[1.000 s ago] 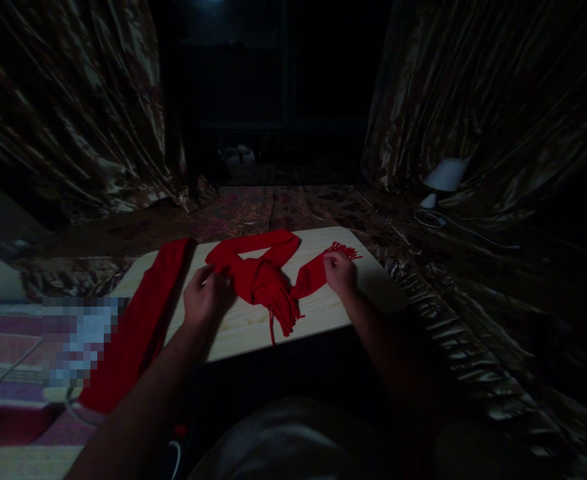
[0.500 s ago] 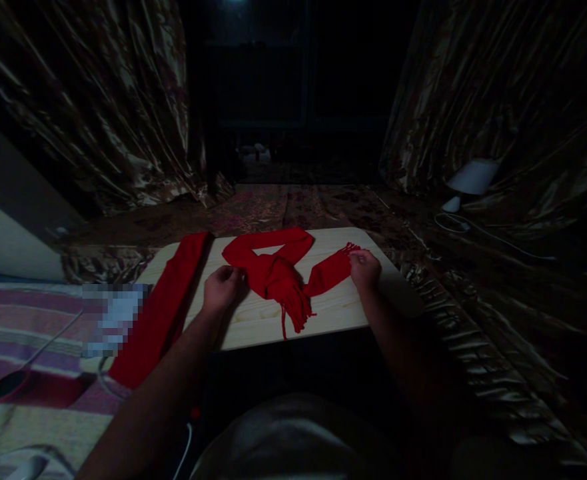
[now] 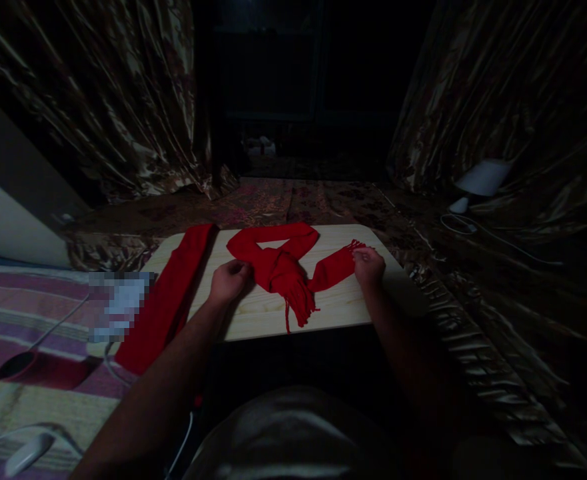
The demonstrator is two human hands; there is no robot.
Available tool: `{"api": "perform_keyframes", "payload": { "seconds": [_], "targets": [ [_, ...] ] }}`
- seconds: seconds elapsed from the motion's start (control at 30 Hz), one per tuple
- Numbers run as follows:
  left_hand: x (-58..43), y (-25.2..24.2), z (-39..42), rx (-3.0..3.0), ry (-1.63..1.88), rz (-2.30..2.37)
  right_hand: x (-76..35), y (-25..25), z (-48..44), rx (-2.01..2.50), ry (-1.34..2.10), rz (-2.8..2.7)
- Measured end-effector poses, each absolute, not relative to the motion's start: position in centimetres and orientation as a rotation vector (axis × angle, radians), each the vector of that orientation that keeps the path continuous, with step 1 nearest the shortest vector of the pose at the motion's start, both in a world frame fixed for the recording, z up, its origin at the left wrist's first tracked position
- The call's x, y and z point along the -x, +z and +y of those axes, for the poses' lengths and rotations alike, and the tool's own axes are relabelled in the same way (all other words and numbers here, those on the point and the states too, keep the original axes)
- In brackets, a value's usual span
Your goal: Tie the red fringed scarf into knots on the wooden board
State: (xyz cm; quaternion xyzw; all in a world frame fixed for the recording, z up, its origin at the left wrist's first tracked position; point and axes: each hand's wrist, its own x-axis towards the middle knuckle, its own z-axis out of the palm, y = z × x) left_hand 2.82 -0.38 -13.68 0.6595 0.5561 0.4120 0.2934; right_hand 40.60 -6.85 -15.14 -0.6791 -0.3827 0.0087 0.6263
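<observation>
A red scarf (image 3: 280, 270) with fringed ends lies on a pale wooden table (image 3: 258, 317), looped and crossed over itself as if knotted. One fringed end hangs toward the table's near edge; the other stretches out to the right. There my right hand (image 3: 370, 267) pinches the corner by the fringe. On the other side, my left hand (image 3: 229, 280) is closed, its fingertips at the scarf's left edge; the exact grip is hard to see in the dim light. A second red folded cloth (image 3: 173, 293) lies left of my left hand, running over the table's near left edge.
A striped bedspread (image 3: 23, 300) is at the left, with a white computer mouse (image 3: 29, 455), cables and a red and black object (image 3: 48, 370) on it. A small white lamp (image 3: 483, 179) stands at the right. Patterned curtains (image 3: 138, 100) hang behind.
The whole view has shifted slightly, so everything appears a little higher and further right. Both hands stay at the same places on the scarf, which keeps its shape.
</observation>
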Motion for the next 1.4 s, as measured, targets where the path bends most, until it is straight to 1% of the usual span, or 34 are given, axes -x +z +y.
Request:
{"api": "perform_keyframes", "payload": {
  "seconds": [0.33,0.57,1.4],
  "targets": [
    [-3.4,-12.7,-0.9,-1.875,0.874,1.581,-39.7,-14.8,-7.3,1.588,-0.005,-0.975],
    [-4.4,-11.5,-1.5,-2.187,0.685,1.745,-38.1,-13.6,-8.1,1.642,-0.146,-1.125],
    [-3.9,-12.0,-1.0,-2.196,0.667,1.731,-37.7,-13.2,-8.3,1.667,-0.187,-1.157]
  ]
}}
